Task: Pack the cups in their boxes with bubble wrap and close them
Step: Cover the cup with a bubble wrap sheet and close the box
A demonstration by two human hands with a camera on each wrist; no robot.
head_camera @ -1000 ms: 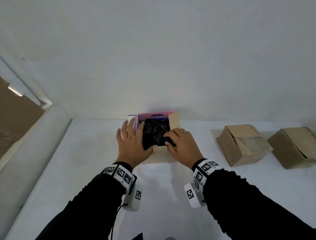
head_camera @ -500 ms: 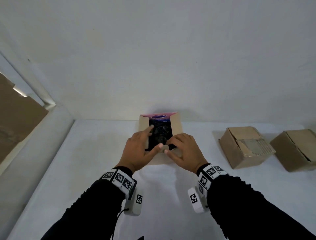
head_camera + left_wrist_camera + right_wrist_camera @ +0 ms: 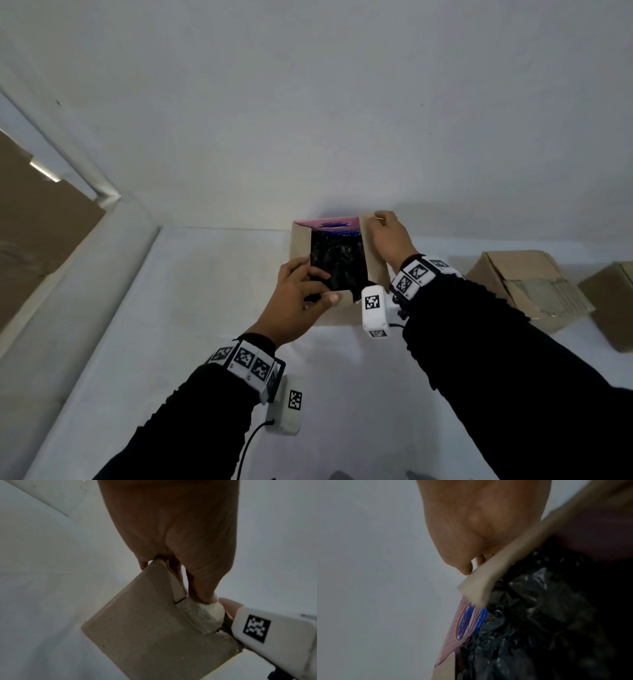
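An open cardboard box (image 3: 337, 313) stands at the table's far middle, stuffed with black bubble wrap (image 3: 339, 260); no cup shows under the wrap. Its far flap is pink (image 3: 329, 225) with a blue logo. My left hand (image 3: 322, 286) grips the box's near left corner, fingers inside over the wrap and thumb on the near edge. In the left wrist view that hand (image 3: 188, 588) clamps the box (image 3: 154, 635) at a taped edge. My right hand (image 3: 378, 218) pinches the far corner of the right flap (image 3: 375, 267). The right wrist view shows this pinch (image 3: 471, 569) on the flap (image 3: 496, 577) above the wrap (image 3: 539, 622).
Two closed cardboard boxes (image 3: 527, 287) (image 3: 613, 301) sit on the white table (image 3: 205, 308) to the right. A white wall rises just behind the open box. The table's left edge runs along a pale ledge (image 3: 68, 308).
My right hand left the near edge and reached to the far corner of the right flap. My left hand slid to the near left corner. The left flap now stands folded outward.
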